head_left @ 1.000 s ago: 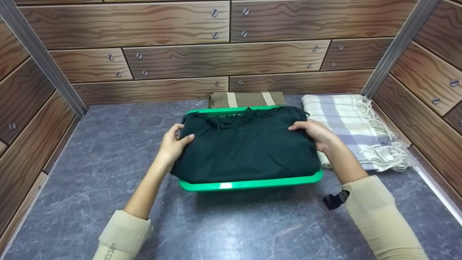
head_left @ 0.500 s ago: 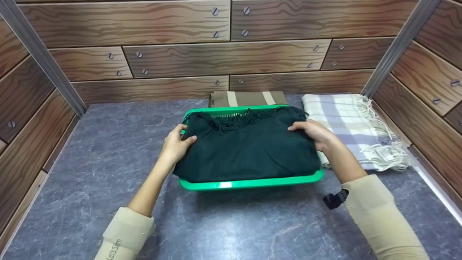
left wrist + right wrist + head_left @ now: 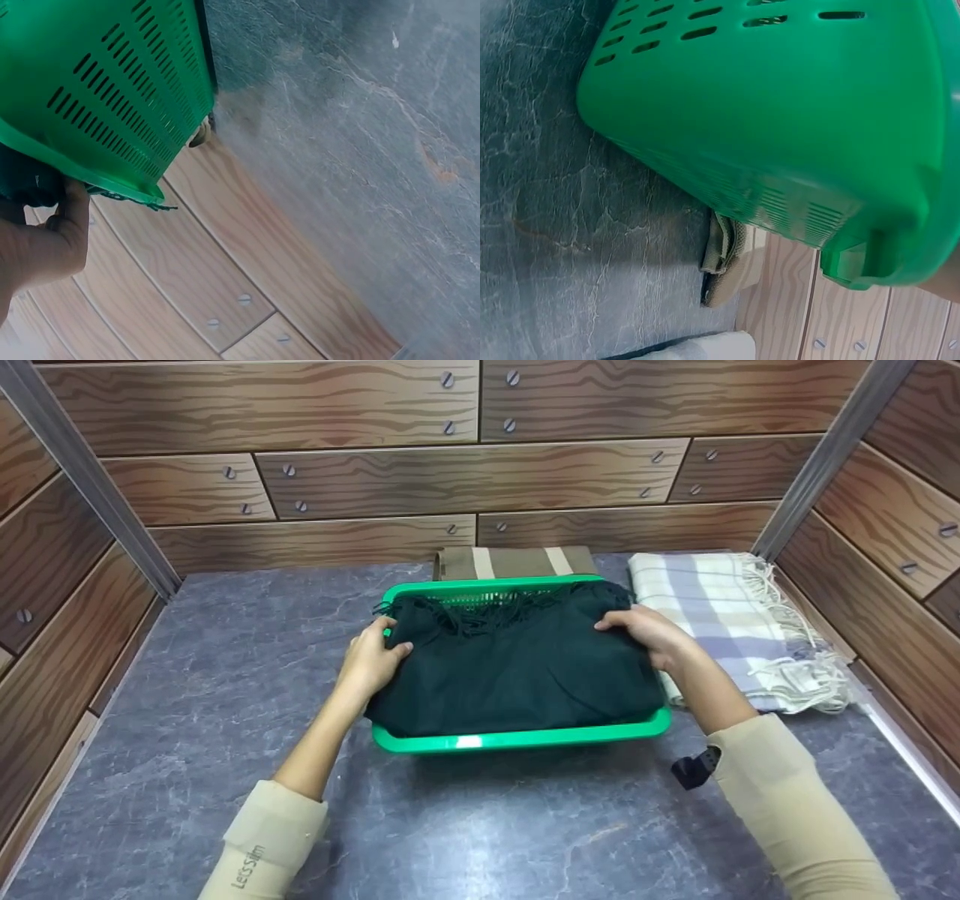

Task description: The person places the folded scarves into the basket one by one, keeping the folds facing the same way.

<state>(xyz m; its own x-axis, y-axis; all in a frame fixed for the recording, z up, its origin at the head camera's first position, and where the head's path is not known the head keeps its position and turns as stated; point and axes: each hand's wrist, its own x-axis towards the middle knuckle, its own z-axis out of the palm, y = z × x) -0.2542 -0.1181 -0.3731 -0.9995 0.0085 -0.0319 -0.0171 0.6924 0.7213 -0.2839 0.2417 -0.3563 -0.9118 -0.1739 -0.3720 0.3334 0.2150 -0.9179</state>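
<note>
A dark green fringed shawl point(image 3: 517, 675), folded, fills the top of a green plastic basket point(image 3: 517, 740) with slotted walls. My left hand point(image 3: 371, 660) pinches the shawl's left edge, thumb on top, at the basket's left rim. On the opposite side my right hand point(image 3: 652, 637) grips the right edge, its thumb lying over the cloth and the other fingers hidden beneath. In the left wrist view, the left hand point(image 3: 49, 251) holds dark cloth just outside the basket rim. The right wrist view shows mostly the basket's wall point(image 3: 780, 112), with the hand almost wholly hidden.
A white and lavender fringed cloth point(image 3: 720, 622) lies folded right of the basket, and a brown striped cloth point(image 3: 517, 561) lies behind it. Wood-patterned walls point(image 3: 465, 480) enclose the grey marbled table point(image 3: 225, 682) at the back and sides.
My left hand has shifted slightly right, carrying the shawl's left edge inward over the basket. More of the rim and slots at the back left shows. The right hand has barely moved.
</note>
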